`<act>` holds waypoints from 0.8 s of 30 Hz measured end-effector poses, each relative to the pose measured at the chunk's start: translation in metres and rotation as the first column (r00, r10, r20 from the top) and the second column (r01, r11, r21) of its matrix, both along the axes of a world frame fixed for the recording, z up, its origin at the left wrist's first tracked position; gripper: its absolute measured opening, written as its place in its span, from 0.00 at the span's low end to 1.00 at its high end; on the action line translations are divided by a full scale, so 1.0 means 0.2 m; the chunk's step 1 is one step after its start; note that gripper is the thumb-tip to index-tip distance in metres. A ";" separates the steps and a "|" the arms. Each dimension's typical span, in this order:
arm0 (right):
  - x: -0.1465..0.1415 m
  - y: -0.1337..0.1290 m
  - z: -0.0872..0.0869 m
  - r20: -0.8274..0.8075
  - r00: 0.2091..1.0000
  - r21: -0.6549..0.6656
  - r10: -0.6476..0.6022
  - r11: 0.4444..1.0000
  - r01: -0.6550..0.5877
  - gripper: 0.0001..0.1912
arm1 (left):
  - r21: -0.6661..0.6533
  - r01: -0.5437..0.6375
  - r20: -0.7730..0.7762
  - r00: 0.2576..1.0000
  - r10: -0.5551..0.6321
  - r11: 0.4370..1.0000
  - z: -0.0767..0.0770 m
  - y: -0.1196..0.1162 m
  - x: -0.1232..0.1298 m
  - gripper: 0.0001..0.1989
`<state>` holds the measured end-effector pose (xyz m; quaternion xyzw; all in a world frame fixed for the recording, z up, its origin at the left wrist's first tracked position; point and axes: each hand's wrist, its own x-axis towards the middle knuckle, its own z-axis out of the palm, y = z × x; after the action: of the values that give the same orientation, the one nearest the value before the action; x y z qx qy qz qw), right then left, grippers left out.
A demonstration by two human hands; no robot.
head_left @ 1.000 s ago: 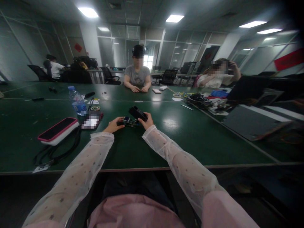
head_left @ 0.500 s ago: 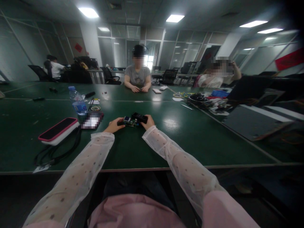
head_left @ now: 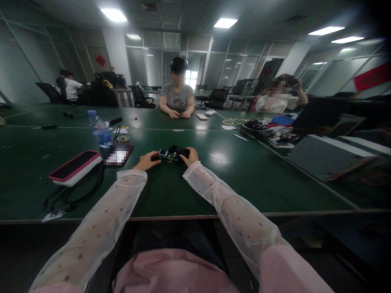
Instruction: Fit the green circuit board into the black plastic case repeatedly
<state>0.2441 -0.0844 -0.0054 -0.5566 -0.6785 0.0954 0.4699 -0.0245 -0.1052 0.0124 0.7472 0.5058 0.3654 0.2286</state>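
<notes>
Left hand (head_left: 148, 161): fingers closed around the circuit board (head_left: 168, 156). Right hand (head_left: 191, 156): fingers curled on the black casing (head_left: 177, 151), beside the board.

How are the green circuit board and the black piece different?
The circuit board is green, but the black piece is dark. The circuit board shows a little screen; the black piece shows none. The left hand holds the circuit board, the right hand the black piece. Both are small.
</notes>
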 end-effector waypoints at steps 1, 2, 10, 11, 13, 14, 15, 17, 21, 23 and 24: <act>0.00 0.00 0.00 0.002 1.000 0.000 -0.003 1.000 0.003 0.23 | 0.000 0.001 -0.017 1.000 -0.001 1.000 0.00 0.00 0.00 0.24; 0.00 0.00 0.00 0.005 1.000 0.000 -0.004 1.000 0.004 0.23 | -0.003 0.003 -0.039 0.999 -0.003 1.000 0.00 0.00 0.00 0.24; 0.00 -0.01 0.01 0.034 0.999 -0.031 -0.013 0.999 0.014 0.24 | -0.002 0.003 -0.139 0.990 -0.003 1.000 0.01 -0.01 0.00 0.24; 0.00 -0.01 0.01 0.039 0.999 -0.036 -0.015 0.999 0.016 0.24 | 0.000 0.000 -0.147 0.989 -0.001 1.000 0.01 0.00 0.00 0.23; 0.00 -0.01 0.01 0.046 0.999 -0.045 -0.016 0.999 0.018 0.24 | 0.002 -0.005 -0.163 0.987 0.006 1.000 0.00 0.00 0.00 0.23; 0.00 -0.01 0.01 0.050 0.999 -0.048 -0.016 0.999 0.018 0.24 | 0.004 -0.008 -0.170 0.985 0.008 1.000 0.00 0.00 0.00 0.23; 0.00 -0.01 0.01 0.053 0.998 -0.050 -0.016 0.999 0.018 0.24 | 0.006 -0.008 -0.178 0.984 0.009 1.000 0.00 0.01 0.00 0.22; 0.00 -0.01 0.01 0.057 0.998 -0.049 -0.017 0.999 0.020 0.24 | 0.011 -0.006 -0.192 0.981 0.008 1.000 -0.01 0.01 0.00 0.21; -0.01 -0.01 0.01 0.059 0.998 -0.040 -0.019 0.999 0.021 0.23 | 0.022 -0.009 -0.214 0.977 0.013 1.000 -0.01 0.01 -0.01 0.20; 0.00 -0.01 0.01 0.061 0.998 -0.039 -0.016 0.999 0.018 0.23 | 0.023 -0.012 -0.219 0.976 0.017 1.000 -0.01 0.02 -0.01 0.20; 0.00 -0.01 0.01 0.061 0.998 -0.040 -0.015 0.999 0.018 0.23 | 0.022 -0.013 -0.220 0.975 0.017 1.000 -0.01 0.02 -0.01 0.20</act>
<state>0.2433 -0.0871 -0.0025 -0.5742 -0.6857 0.0883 0.4385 -0.0256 -0.1019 0.0097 0.7816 0.5299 0.2874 0.1606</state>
